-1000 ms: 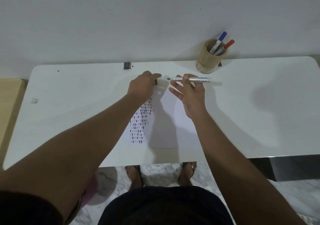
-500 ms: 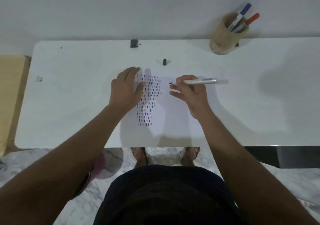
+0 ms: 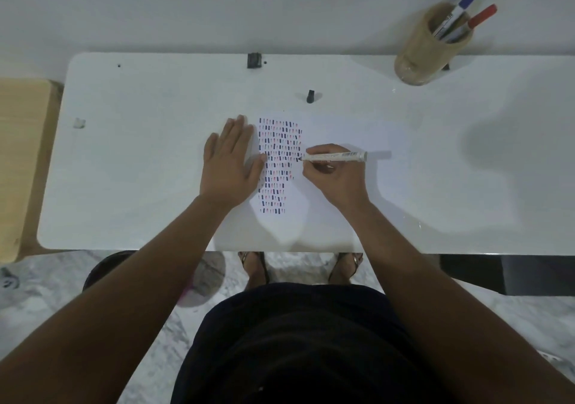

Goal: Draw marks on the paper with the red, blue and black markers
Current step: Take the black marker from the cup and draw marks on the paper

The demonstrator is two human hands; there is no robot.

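A white sheet of paper point(image 3: 329, 204) lies on the white table point(image 3: 140, 170), its left part filled with rows of short red, blue and black marks point(image 3: 278, 164). My right hand point(image 3: 334, 175) grips the uncapped black marker point(image 3: 334, 156), whose tip touches the paper at the right edge of the marks. My left hand point(image 3: 228, 162) lies flat with fingers spread on the paper's left edge. The black cap point(image 3: 310, 96) stands on the table beyond the paper. The blue marker point(image 3: 460, 10) and the red marker point(image 3: 476, 19) stand in a wooden cup point(image 3: 426, 52) at the back right.
A small black block point(image 3: 253, 60) sits at the table's back edge by the wall. A small pale scrap point(image 3: 79, 122) lies at the left. A wooden surface point(image 3: 18, 161) adjoins the table's left end. My feet show below the front edge.
My left hand left the cap standing on the table and came back to lie flat on the paper. My right hand turned the marker and brought its tip down onto the paper.
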